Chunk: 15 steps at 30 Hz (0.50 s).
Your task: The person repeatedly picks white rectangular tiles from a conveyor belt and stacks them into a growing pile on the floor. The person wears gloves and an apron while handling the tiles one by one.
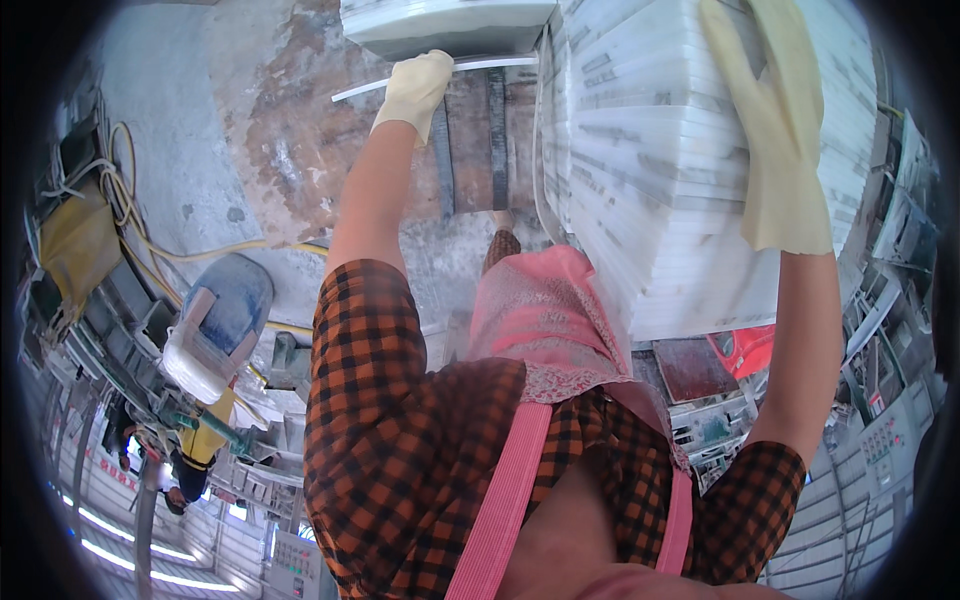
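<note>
Left hand [418, 88] fingers curl around a white strip [480, 66]; right hand [778, 130] lies flat on stacked marble slabs [650, 170].

Bright daylight, heavy fisheye bend

Even light fell on my pale gloves and the white slab stack [690, 150], nearly washing out its top edge; shadows stayed soft. A black ring closed off the corners, straight edges curved near the rim, and machinery at the margins looked smeared and dim.
</note>
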Tool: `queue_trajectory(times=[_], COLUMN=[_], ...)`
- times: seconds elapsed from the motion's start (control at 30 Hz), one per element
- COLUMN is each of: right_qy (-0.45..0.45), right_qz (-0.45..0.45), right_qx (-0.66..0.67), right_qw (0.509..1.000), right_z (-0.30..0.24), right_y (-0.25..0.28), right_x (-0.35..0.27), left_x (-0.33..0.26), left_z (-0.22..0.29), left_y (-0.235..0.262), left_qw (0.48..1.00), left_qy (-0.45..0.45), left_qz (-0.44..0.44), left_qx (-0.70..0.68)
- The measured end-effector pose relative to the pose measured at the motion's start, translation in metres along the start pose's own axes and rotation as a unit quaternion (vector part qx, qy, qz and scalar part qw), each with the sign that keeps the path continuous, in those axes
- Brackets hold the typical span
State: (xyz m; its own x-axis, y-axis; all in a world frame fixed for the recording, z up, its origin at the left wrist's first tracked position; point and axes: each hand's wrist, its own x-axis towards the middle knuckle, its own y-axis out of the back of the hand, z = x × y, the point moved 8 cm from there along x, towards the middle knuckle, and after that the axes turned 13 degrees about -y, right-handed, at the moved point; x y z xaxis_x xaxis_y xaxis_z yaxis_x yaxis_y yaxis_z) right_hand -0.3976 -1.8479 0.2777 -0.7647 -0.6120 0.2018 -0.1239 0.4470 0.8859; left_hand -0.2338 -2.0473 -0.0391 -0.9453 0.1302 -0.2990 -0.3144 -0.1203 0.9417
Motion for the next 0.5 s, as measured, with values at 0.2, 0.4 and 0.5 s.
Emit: queue_trajectory(times=[0.2, 0.4, 0.5], right_qy=[0.000, -0.029, -0.056], right_qz=[-0.007, -0.026, -0.050], right_qx=[-0.009, -0.006, -0.015], right_qw=[1.000, 0.999, 0.997], right_z=[-0.003, -0.002, 0.012], right_y=[0.001, 0.000, -0.007], right_x=[0.000, -0.001, 0.002], left_x=[0.007, -0.079, -0.141], left_z=[-0.008, -0.082, -0.125], left_y=[0.038, 0.083, 0.003], left_qw=[0.993, 0.841, 0.605], left_qy=[0.012, 0.199, 0.401], left_qz=[0.113, 0.451, 0.490], left_qx=[0.001, -0.221, -0.483])
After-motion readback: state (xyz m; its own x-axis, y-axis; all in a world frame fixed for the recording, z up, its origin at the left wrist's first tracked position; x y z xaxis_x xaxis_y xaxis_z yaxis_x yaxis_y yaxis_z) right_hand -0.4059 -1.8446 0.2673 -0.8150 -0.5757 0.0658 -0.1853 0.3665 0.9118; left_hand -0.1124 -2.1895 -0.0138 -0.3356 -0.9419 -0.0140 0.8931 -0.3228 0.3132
